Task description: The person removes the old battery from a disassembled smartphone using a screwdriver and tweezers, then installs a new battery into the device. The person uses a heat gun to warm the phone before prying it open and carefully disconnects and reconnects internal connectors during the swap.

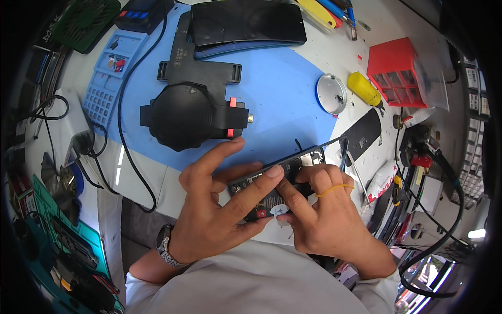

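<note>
An opened smartphone (273,201) lies tilted between my hands at the mat's near edge, its dark battery and some inner parts showing. My left hand (209,214) grips its left end, with the thumb along the near edge and a finger across the top. My right hand (332,217) is closed over the right part, its index finger pressed on the battery and its thumb by a pale round tab (280,210) at the near edge. A yellow rubber band (335,189) loops round my right fingers. Those fingers hide part of the phone's inside.
A black clamp fixture (180,116) stands on the blue mat (277,89), beyond my left hand. Phones (246,23) are stacked behind it. To the right are a round metal tin (331,94), a yellow bottle (364,89), a red drawer box (395,73) and a dark phone cover (364,137).
</note>
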{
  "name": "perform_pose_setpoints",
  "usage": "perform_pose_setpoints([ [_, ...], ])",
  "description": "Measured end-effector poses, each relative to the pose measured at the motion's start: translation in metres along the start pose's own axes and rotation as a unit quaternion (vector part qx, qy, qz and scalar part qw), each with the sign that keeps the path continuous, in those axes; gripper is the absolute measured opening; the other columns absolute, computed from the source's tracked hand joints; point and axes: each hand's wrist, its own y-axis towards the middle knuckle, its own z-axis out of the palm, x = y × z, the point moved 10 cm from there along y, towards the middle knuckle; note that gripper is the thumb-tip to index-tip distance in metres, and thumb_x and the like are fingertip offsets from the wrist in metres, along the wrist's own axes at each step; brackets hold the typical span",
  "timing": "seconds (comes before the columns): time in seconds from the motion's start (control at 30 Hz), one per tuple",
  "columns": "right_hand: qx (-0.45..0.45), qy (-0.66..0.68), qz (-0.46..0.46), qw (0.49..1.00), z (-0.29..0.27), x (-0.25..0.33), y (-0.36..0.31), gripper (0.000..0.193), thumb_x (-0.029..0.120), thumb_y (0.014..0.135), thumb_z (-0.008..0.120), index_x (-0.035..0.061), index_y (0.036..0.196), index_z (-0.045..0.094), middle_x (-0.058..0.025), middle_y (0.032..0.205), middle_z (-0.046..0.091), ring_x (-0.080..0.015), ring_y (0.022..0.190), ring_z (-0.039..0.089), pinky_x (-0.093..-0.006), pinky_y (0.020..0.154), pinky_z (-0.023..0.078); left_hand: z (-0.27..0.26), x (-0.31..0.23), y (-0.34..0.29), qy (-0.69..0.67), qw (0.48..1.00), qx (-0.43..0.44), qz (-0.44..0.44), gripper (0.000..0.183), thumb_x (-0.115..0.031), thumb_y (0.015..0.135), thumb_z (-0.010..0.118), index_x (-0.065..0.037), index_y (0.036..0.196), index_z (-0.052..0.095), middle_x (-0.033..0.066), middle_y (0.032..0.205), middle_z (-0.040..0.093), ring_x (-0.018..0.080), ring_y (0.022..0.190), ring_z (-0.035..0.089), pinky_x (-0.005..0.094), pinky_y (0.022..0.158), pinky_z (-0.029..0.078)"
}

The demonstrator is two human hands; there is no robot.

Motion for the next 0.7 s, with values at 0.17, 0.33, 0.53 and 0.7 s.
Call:
perform_pose_setpoints([
  [0.17, -0.046, 0.031, -0.021, 0.998, 0.0059, -0.0048, -0.0069, 0.069, 0.027, 0.085, 0.090, 0.0057, 0.147, 0.071, -0.0118, 0.130, 0.061, -0.0317, 0.119, 0.061, -0.0478, 0.095, 0.042, -0.0005, -0.0016, 0.0004, 0.012, 1.000, -0.002, 0.009, 0.082, -0.009, 0.077, 0.102, -0.016, 0.153, 0.073, 0.0232, 0.163, 0.039, 0.0314, 0.130, 0.072, 0.0283, 0.100, 0.064],
  [0.33, -0.075, 0.053, -0.018, 0.996, 0.0068, -0.0074, -0.0082, 0.068, 0.024, 0.082, 0.091, 0.0028, 0.144, 0.072, -0.0105, 0.130, 0.064, -0.0313, 0.119, 0.064, -0.0474, 0.095, 0.042, -0.0012, -0.0022, 0.0015, 0.011, 1.000, -0.003, 0.012, 0.082, -0.009, 0.077, 0.102, -0.015, 0.153, 0.072, 0.0233, 0.164, 0.039, 0.0309, 0.130, 0.072, 0.0281, 0.100, 0.064],
  [0.53, -0.079, 0.051, -0.011, 0.995, 0.0043, -0.0082, -0.0088, 0.066, 0.024, 0.083, 0.092, 0.0027, 0.142, 0.073, -0.0102, 0.130, 0.064, -0.0310, 0.119, 0.063, -0.0469, 0.096, 0.042, -0.0004, -0.0012, 0.0003, 0.007, 1.000, 0.004, 0.007, 0.084, -0.011, 0.077, 0.102, -0.015, 0.155, 0.071, 0.0236, 0.164, 0.039, 0.0316, 0.129, 0.073, 0.0303, 0.104, 0.062],
  [0.7, -0.072, 0.048, -0.001, 0.996, 0.0058, -0.0094, -0.0094, 0.066, 0.025, 0.082, 0.092, 0.0060, 0.143, 0.074, -0.0104, 0.130, 0.063, -0.0307, 0.120, 0.062, -0.0472, 0.097, 0.041, -0.0001, -0.0010, 0.0003, 0.004, 1.000, 0.006, 0.006, 0.084, -0.010, 0.078, 0.102, -0.015, 0.155, 0.071, 0.0237, 0.164, 0.038, 0.0322, 0.131, 0.072, 0.0307, 0.104, 0.063],
])
